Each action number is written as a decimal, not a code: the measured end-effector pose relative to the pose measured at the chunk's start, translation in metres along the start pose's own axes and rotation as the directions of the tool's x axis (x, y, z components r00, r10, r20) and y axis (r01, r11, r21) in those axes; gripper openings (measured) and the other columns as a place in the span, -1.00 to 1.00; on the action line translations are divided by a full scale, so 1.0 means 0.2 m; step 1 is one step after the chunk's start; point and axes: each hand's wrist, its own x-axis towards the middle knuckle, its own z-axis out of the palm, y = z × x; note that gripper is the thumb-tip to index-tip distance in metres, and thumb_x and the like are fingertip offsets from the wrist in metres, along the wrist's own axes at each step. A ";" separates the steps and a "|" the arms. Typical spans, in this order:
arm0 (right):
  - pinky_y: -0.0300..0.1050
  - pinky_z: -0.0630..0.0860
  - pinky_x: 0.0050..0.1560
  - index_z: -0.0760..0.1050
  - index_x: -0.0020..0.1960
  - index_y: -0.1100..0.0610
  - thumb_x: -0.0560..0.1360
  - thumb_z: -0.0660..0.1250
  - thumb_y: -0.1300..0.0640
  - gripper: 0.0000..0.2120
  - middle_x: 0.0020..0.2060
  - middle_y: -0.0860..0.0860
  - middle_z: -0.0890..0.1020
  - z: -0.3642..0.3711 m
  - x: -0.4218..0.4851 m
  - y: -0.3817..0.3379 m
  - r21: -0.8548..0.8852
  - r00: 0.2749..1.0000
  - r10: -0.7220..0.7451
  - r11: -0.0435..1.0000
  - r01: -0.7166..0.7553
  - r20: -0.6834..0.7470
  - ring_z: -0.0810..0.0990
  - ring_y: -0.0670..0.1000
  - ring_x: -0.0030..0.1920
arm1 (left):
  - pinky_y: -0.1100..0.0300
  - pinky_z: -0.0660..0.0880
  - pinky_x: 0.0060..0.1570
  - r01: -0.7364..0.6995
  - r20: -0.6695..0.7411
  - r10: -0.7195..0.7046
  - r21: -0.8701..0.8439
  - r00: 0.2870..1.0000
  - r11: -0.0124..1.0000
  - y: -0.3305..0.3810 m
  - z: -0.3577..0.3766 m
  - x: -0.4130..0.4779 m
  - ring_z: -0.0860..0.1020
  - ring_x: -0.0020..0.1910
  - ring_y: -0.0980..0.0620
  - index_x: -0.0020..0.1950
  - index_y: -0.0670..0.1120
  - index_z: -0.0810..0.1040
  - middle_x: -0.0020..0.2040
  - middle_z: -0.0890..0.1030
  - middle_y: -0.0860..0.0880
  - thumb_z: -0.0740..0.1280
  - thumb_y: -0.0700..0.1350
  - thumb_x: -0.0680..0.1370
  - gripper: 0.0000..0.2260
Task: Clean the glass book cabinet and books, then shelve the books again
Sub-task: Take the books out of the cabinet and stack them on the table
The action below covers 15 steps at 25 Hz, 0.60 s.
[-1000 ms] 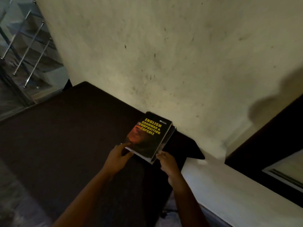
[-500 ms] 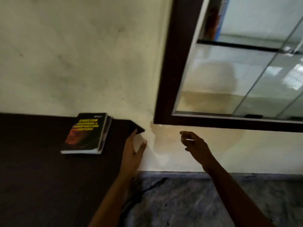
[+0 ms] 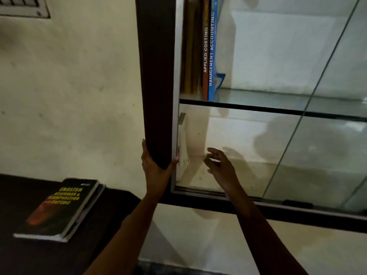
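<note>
Two stacked books (image 3: 57, 209) on the worktop (image 3: 23, 255), left of the cabinet (image 3: 156, 76); upright books (image 3: 210, 50) inside on its upper shelf (image 3: 258, 110).

Two hands (image 3: 156, 170), one cabinet (image 3: 156, 76), one table (image 3: 111, 219) — at least five books (image 3: 59, 207)

Cabinet frame (image 3: 156, 76): dark wood, smooth, matt. Glass shelf (image 3: 258, 97) and sliding glass door (image 3: 327, 155): clear, glossy, reflective. Inner trim (image 3: 174, 126): grey metal. English grammar book (image 3: 59, 207): glossy paper cover. Management Accounting book (image 3: 212, 56): glossy blue spine. Counter (image 3: 19, 255): dark, matt. Wall (image 3: 79, 96): painted plaster, rough, blotchy.
</note>
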 end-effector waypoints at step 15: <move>0.17 0.41 0.29 0.04 0.50 -0.04 0.18 0.52 -0.23 0.06 0.42 0.00 0.31 0.35 0.35 0.32 -0.116 0.962 -0.164 0.974 0.193 0.219 0.33 0.06 0.39 | 0.49 0.40 0.06 -0.027 -0.041 0.027 0.007 0.999 1.000 -0.01 0.04 -0.39 0.38 0.20 0.45 0.32 0.09 0.33 0.26 0.40 0.19 0.31 -0.13 0.53 -0.61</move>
